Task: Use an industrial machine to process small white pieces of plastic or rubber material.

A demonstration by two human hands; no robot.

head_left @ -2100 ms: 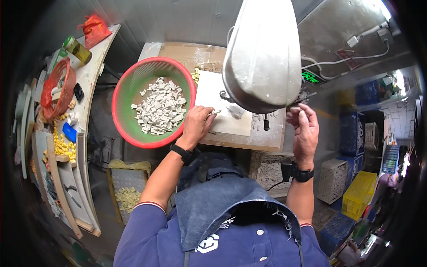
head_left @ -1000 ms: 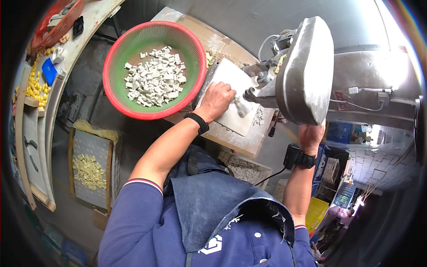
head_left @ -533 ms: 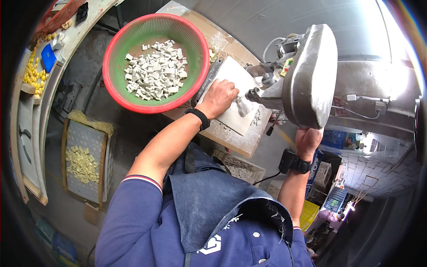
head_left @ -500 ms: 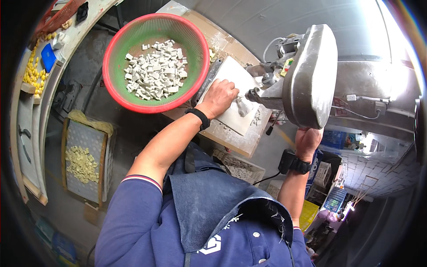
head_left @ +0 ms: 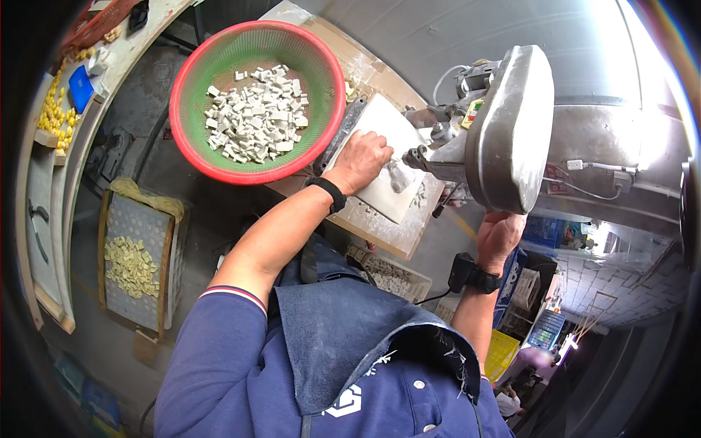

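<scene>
My left hand [head_left: 361, 159] lies on a white slab [head_left: 391, 208] on the workbench. Its fingers are curled around a small white piece [head_left: 399, 176] right under the spindle of a grey metal bench machine [head_left: 511, 128]. My right hand [head_left: 499, 235] is closed beneath the machine's housing on a handle that is mostly hidden. Both wrists wear dark bands. Just left of my left hand sits a round basket, red outside and green inside [head_left: 191, 146], holding several small white cut blocks [head_left: 255, 124].
A tray of yellowish blocks [head_left: 131, 266] sits low on the left. A curved shelf [head_left: 58, 109] with yellow pieces and a blue object runs along the far left. Crates and a yellow box [head_left: 504, 350] stand at lower right. Cables hang off the machine.
The view has swung and tilted, so the machine now sits to the right. My left hand stays at the spindle on the slab. My right hand stays closed under the machine.
</scene>
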